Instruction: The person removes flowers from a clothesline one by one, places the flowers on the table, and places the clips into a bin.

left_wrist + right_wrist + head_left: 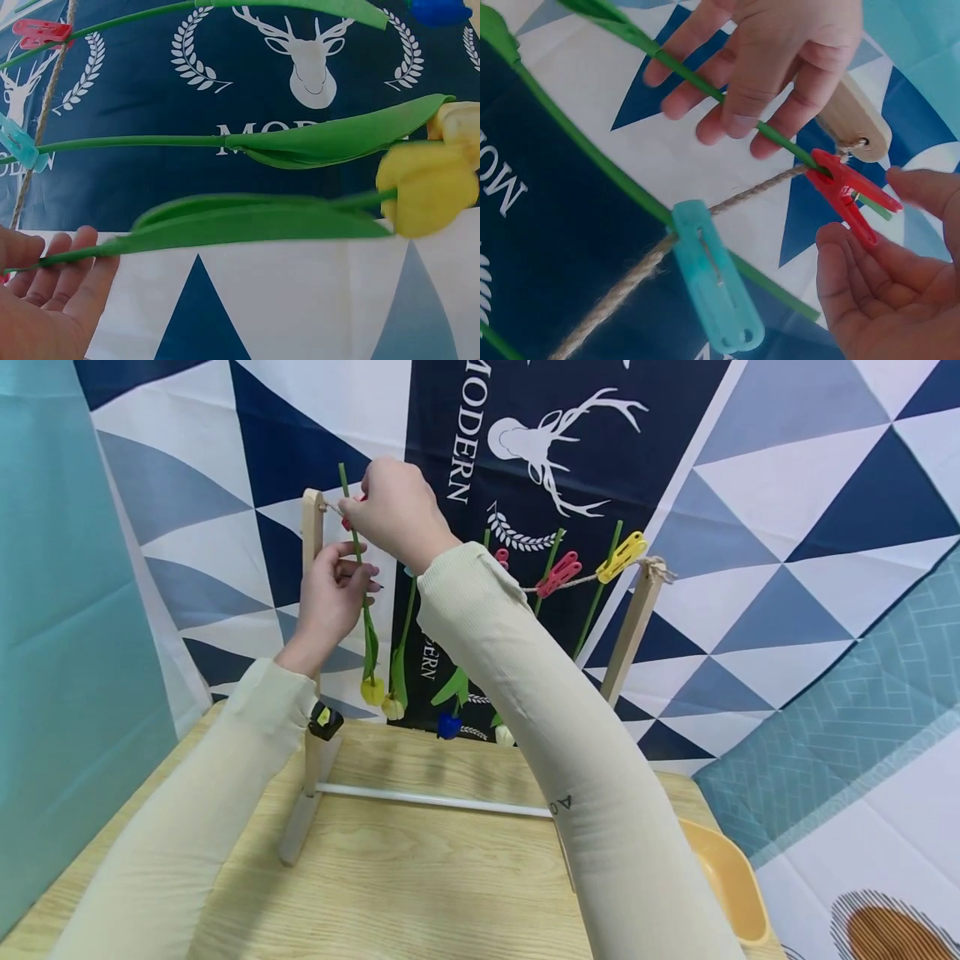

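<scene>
A yellow artificial tulip (427, 191) hangs head down, its green stem pinched by the thumb and fingers of my left hand (335, 589). At the top of that stem, a red clothespin (840, 184) sits on the twine (761, 187) near the left post. My right hand (405, 514) holds this clothespin by its legs, thumb at one and fingers at the other, as the right wrist view shows. Beside it, a teal clothespin (716, 277) clips the stem of a pale yellow tulip (393, 707) to the twine.
Further right hang a blue tulip (449, 727) and a white tulip (504, 735), with a pink clothespin (559, 573) and a yellow clothespin (622, 557) above. Wooden posts (628, 631) and a white bar (435, 799) form the rack. A yellow-orange tray (723, 868) stands at right.
</scene>
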A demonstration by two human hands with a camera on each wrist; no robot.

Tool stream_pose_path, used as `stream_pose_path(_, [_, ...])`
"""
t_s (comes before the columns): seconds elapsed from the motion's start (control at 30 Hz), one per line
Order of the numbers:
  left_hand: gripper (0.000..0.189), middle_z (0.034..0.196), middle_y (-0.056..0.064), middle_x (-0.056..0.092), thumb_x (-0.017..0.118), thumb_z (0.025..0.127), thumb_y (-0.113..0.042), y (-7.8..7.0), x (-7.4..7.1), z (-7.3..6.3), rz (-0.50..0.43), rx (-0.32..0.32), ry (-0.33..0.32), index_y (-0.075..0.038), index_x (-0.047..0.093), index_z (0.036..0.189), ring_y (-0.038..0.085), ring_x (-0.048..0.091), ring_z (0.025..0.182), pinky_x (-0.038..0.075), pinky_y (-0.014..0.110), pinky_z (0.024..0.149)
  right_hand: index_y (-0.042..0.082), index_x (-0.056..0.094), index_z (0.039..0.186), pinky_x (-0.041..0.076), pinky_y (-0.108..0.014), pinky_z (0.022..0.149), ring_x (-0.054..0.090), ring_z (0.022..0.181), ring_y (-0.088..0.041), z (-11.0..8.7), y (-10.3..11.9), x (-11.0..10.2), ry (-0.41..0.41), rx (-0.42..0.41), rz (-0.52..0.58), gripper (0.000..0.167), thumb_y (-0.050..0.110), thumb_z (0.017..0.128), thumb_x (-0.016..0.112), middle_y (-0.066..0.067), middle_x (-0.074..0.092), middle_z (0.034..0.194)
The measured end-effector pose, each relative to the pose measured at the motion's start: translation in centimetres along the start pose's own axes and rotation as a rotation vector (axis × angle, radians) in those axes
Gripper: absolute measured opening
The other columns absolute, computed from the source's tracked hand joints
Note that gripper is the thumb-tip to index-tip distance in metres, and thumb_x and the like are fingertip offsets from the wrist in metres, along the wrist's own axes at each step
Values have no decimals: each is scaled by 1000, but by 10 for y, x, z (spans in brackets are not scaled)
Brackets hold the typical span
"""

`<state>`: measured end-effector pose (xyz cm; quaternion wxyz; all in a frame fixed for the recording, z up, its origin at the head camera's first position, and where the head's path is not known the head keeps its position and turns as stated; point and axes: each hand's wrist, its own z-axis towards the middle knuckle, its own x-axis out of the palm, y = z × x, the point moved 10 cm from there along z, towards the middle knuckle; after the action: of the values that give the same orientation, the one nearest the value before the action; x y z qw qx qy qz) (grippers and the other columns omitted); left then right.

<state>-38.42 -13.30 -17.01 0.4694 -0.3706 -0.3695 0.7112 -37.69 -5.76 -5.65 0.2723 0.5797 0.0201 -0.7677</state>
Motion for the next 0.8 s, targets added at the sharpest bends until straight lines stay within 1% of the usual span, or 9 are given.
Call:
stream_pose_path(0.07, [32, 101, 6, 63, 48, 98, -16, -1, -1, 0, -19, 13, -8, -6, 47, 128, -3, 61, 71, 54, 21, 76, 14, 45, 63, 32, -20, 46, 39, 48, -9, 1, -1, 0, 4, 17, 23, 35, 28, 95, 50, 3, 37, 56])
stream_pose_path(0.17, [31, 98, 4, 64, 48, 97, -15, -1, -2, 0, -33, 17, -11, -6, 48, 127, -4, 60, 69, 54, 20, 75, 14, 49, 69, 34, -20, 47, 42, 50, -10, 2, -2, 0, 13, 48, 54, 29, 26, 95, 50, 2, 40, 59])
stream_pose_path(0.27, [31, 100, 8, 65, 49, 97, -16, -2, -3, -1, -31, 17, -9, -7, 49, 127, -2, 62, 71, 54, 19, 75, 15, 49, 72, 35, -20, 48, 42, 52, -9, 3, -4, -2, 7, 68, 52, 27, 28, 95, 52, 2, 41, 60])
stream_pose_path(0.33, [31, 104, 13, 65, 49, 97, -16, -2, -4, -2, -30, 23, -11, -8, 51, 127, -1, 63, 72, 53, 18, 76, 15, 48, 69, 33, -20, 48, 39, 50, -8, 3, -4, -4, -1, 74, 49, 30, 30, 94, 54, 3, 40, 58])
stream_pose_path(0.43, [33, 108, 18, 65, 50, 97, -16, -4, -6, -2, -43, 25, -14, -8, 52, 129, -3, 63, 71, 53, 18, 78, 14, 45, 65, 31, -21, 47, 36, 48, -9, 3, -3, -5, -8, 73, 58, 34, 30, 94, 54, 3, 38, 57])
stream_pose_path(0.53, [35, 110, 19, 64, 52, 96, -15, -4, -6, -2, -54, 14, -10, -8, 53, 130, -4, 62, 70, 52, 20, 80, 13, 49, 65, 34, -21, 48, 40, 50, -10, 0, -4, -5, -16, 70, 96, 34, 28, 95, 53, 1, 42, 59])
stream_pose_path(0.67, [36, 107, 16, 67, 54, 95, -15, -5, -8, -2, -54, 12, -16, -10, 55, 130, -5, 62, 69, 53, 20, 79, 12, 53, 66, 38, -20, 50, 44, 52, -12, -2, -5, -5, -40, 62, 133, 34, 27, 96, 50, 0, 45, 60])
stream_pose_path(0.8, [36, 101, 11, 69, 57, 93, -15, -5, -11, -1, -60, 20, -31, -12, 57, 129, -3, 65, 69, 53, 17, 74, 12, 52, 64, 32, -21, 48, 39, 49, -10, -2, -6, -8, -70, 50, 118, 36, 27, 97, 49, 2, 48, 62])
